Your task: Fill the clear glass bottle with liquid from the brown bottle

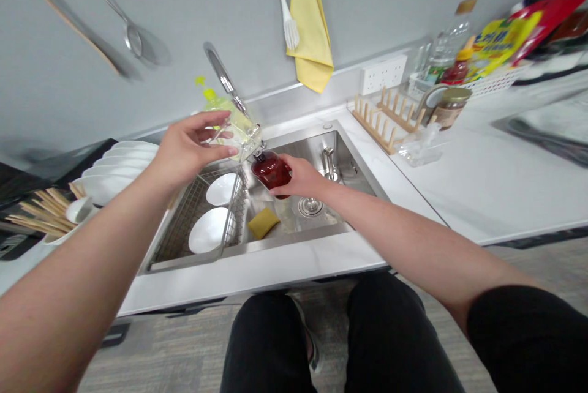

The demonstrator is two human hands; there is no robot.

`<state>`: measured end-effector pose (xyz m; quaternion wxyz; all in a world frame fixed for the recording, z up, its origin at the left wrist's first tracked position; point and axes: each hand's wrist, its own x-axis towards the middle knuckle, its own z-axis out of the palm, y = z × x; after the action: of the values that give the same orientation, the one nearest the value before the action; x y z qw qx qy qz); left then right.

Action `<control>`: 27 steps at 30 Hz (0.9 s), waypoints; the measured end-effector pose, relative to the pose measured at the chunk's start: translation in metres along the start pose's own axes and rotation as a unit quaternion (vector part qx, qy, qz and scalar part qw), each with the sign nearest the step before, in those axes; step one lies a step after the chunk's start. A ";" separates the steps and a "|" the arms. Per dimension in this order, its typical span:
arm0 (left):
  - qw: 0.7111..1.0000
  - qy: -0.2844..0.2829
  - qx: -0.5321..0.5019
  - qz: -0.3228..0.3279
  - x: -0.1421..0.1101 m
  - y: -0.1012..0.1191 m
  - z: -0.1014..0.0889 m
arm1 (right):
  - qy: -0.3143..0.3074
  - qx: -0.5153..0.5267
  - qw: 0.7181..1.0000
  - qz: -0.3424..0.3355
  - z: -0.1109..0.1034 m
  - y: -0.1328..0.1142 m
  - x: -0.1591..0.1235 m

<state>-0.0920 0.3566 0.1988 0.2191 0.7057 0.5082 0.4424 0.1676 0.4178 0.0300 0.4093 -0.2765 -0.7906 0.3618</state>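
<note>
My right hand is wrapped around a dark red, see-through bottle above the sink, its neck tilted up and left toward the faucet. My left hand is curled, thumb and fingers around a clear, see-through container whose exact kind is hard to make out. The container is close to the bottle's neck; whether they touch cannot be told. The chrome faucet arches just behind both. A pump bottle with yellow-green liquid stands behind my left hand. Below, a yellow sponge lies in the steel sink.
A wire basket with two white bowls fills the sink's left side. White plates and chopsticks stand left. A wooden rack, a jar and bottles are right. A brush and yellow cloth hang above.
</note>
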 end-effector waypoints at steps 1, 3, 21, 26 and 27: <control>0.999 0.020 -0.030 -0.004 -0.006 -0.008 0.003 | -0.006 0.000 1.000 0.002 0.000 0.000 0.000; 0.994 0.062 -0.090 -0.008 -0.019 -0.023 0.011 | -0.016 0.005 1.000 0.005 0.001 -0.001 0.000; 0.764 0.232 -0.569 -0.197 -0.241 -0.034 0.056 | -0.066 0.104 0.991 0.051 -0.006 -0.015 -0.012; 0.727 0.207 -0.629 -0.181 -0.310 -0.024 0.042 | -0.043 0.168 0.983 0.057 -0.016 -0.042 -0.025; 0.718 0.196 -0.645 -0.173 -0.323 -0.024 0.040 | -0.032 0.167 0.984 0.056 -0.019 -0.048 -0.033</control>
<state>-0.1008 0.0777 0.0305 0.5894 0.1909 0.2450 0.7458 0.1934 0.3724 0.0612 0.4034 -0.2364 -0.7149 0.5200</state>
